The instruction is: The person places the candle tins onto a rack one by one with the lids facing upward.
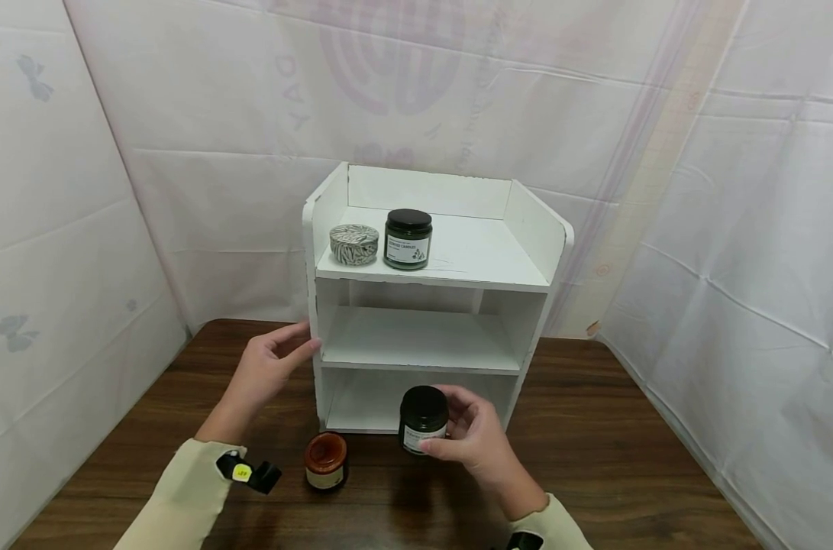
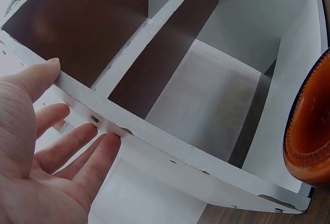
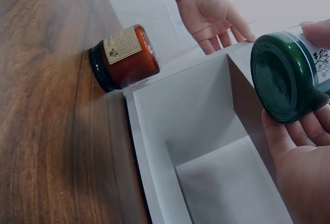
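My right hand grips a dark green candle jar with a black lid and white label, thumb across the label, in front of the shelf's bottom tier. From the right wrist view, the raised jar's green glass base shows. At the left side of the white shelf unit, my left hand touches the panel, fingers extended along its outer face and thumb at the front edge. An amber candle jar with a cream label stands on the table between my forearms.
On the top tier, a round patterned tin stands left of another green candle jar with a black lid. The shelf stands on a dark wooden table. Pale cloth sheets enclose the back and sides.
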`<move>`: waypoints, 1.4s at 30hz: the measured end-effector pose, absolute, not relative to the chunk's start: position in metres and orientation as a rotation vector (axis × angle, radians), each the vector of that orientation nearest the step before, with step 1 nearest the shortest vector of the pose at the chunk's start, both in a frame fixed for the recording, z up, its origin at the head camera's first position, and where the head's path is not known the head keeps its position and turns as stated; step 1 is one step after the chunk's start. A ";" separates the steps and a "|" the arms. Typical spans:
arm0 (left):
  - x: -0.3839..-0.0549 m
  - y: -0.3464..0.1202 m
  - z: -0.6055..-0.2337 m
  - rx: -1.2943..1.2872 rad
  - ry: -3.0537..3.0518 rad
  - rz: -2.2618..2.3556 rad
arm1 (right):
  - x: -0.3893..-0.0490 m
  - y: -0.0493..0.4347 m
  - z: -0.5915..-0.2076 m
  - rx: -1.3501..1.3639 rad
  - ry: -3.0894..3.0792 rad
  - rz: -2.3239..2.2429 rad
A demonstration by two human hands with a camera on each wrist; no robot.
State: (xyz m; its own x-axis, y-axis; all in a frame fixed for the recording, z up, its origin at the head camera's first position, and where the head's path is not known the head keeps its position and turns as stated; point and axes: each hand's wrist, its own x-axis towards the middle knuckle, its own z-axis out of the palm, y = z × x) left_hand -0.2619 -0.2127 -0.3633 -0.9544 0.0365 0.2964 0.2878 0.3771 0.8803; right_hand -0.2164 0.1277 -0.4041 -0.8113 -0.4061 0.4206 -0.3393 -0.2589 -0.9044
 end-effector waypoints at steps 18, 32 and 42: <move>-0.262 -0.213 -0.363 -0.283 -2.415 -1.610 | -0.218 0.131 -0.391 -0.963 1.936 -2.300; -0.263 -0.213 -0.365 -0.292 -2.400 -1.604 | -0.220 0.133 -0.379 -1.038 1.892 -2.360; -0.264 -0.212 -0.366 -0.295 -2.393 -1.611 | -0.223 0.133 -0.373 -1.108 1.832 -2.430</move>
State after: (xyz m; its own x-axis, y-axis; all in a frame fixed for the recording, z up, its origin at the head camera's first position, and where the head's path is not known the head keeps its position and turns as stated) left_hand -0.2635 -0.2124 -0.3662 -0.9505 0.0324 0.3091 0.2986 0.3713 0.8792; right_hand -0.2229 0.1326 -0.3726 -0.7619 -0.3131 0.5671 -0.4590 -0.3568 -0.8136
